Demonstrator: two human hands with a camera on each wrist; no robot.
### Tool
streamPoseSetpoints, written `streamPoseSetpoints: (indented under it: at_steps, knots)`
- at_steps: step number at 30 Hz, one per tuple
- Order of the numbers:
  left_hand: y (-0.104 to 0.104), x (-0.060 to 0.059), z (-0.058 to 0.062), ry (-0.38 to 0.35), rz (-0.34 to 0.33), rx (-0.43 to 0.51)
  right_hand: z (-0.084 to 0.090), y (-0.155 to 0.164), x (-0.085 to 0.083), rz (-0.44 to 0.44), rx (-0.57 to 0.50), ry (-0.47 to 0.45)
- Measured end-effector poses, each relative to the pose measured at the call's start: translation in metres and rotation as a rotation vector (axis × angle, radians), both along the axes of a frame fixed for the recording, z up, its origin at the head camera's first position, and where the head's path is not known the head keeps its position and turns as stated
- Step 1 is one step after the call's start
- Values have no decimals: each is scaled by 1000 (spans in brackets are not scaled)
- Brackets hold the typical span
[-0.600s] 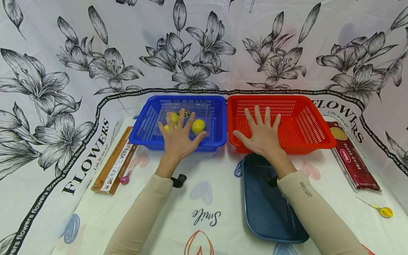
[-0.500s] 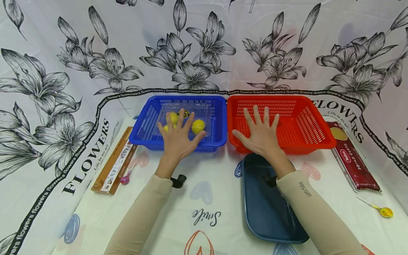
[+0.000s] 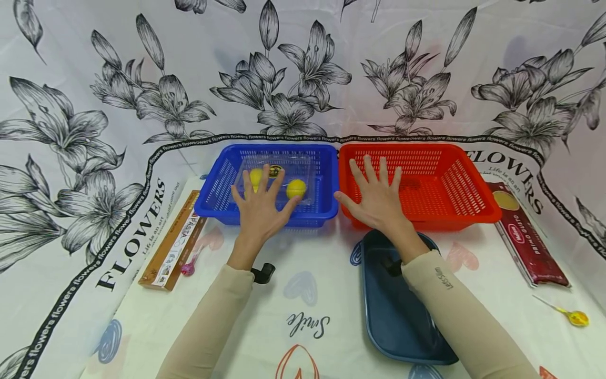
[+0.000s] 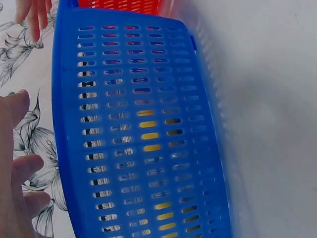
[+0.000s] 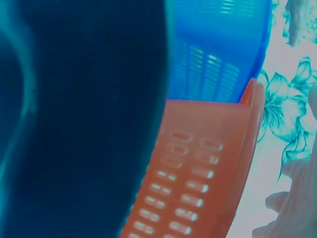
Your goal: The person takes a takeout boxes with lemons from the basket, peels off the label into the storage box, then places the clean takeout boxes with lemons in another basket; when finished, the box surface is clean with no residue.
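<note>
My left hand (image 3: pixel 260 213) hovers with fingers spread over the front of a blue plastic basket (image 3: pixel 326 181). Inside that basket lies a clear plastic box (image 3: pixel 305 171) with several round yellow things, lemon-like in look, one of them a yellow ball shape (image 3: pixel 296 188); my fingers partly hide the others. Spread in the same way, my right hand (image 3: pixel 376 202) is over the left front part of a red plastic basket (image 3: pixel 454 184). Neither hand holds anything. In the left wrist view, my left fingers (image 4: pixel 27 166) are beside the basket's rim, apart from it.
A dark blue tray (image 3: pixel 393 326) lies under my right forearm. At left are a pasta box (image 3: pixel 170 242) and a pink lollipop (image 3: pixel 188 269). At right lie a dark red Primo Gusto packet (image 3: pixel 530 242) and a yellow lollipop (image 3: pixel 577 318).
My right hand has drifted left over the red basket, and my left hand has shifted slightly left. The head view has moved a little. The fingers of both hands stay spread.
</note>
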State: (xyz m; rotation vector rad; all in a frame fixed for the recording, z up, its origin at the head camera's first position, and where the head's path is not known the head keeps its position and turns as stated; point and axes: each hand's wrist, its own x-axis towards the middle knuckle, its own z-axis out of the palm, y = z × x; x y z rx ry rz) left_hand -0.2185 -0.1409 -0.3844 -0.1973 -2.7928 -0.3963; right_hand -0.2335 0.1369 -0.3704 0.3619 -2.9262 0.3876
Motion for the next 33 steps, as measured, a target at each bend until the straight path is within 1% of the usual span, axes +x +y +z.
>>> streamPoseSetpoints:
  at_steps: [4, 7, 17, 27, 33]
  knots:
    - [-4, 1, -1, -2, 6, 11, 3, -8, 0, 14, -7, -6]
    - [-7, 1, -3, 10, 13, 26, 4, -14, 0, 25, -28, -21]
    - [-16, 5, -7, 52, 45, 69, 5, -34, -3, 73, -118, -112]
    - [-28, 7, -13, 77, 68, 129, 7, -51, -9, 124, -161, -127]
    - [-37, 9, -16, 103, 80, 178, 6, -57, -15, 147, -221, -146]
